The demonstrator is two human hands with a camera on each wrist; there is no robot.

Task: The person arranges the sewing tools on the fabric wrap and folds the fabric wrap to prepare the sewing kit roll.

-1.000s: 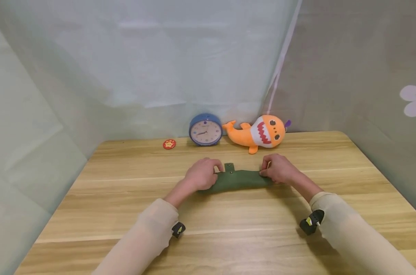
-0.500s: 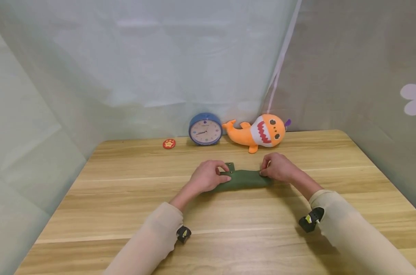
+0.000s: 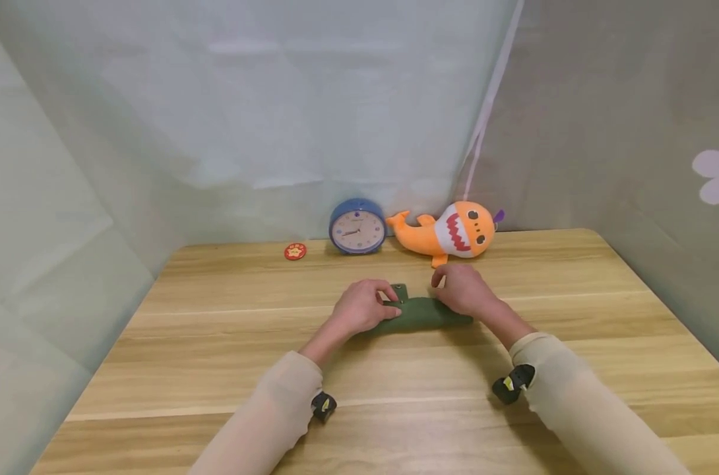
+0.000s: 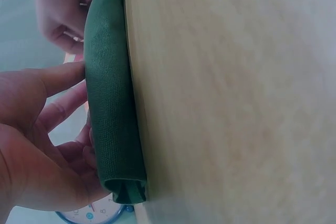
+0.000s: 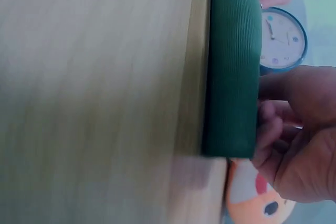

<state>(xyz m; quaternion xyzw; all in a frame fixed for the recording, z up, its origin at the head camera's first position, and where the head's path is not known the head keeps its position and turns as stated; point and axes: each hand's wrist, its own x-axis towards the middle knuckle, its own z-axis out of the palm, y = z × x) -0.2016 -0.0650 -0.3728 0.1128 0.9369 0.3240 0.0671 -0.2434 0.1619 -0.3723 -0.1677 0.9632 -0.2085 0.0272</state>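
Green fabric roll (image 3: 421, 315) lying lengthwise across the middle of the wooden table (image 3: 217, 356), well in front of the back-edge items. Small tab with a snap (image 3: 400, 291) sticking up from the roll's far side near its left end. Left hand (image 3: 364, 308) resting over the left end of the roll, fingers curled onto the cloth, fingertips at the base of the tab; in the left wrist view, thumb and fingers (image 4: 63, 103) laid loosely apart along the roll (image 4: 110, 103), touching its side. Right hand (image 3: 460, 290) over the right part of the roll, fingers bent down onto its top and far side; right wrist view shows fingertips (image 5: 268, 129) pressed against the cloth (image 5: 233, 66) near its end, close together. Whether either hand truly pinches the fabric: cannot tell, contact only. Pale sleeves on both forearms, a small black device at each wrist. At the table's back edge: blue round clock (image 3: 357, 226), orange plush shark (image 3: 448, 232) just beside it on the right, red round badge (image 3: 295, 251) near the clock on the left. Pale green curtain (image 3: 276, 99) behind, white flower print (image 3: 718, 170) at far right.
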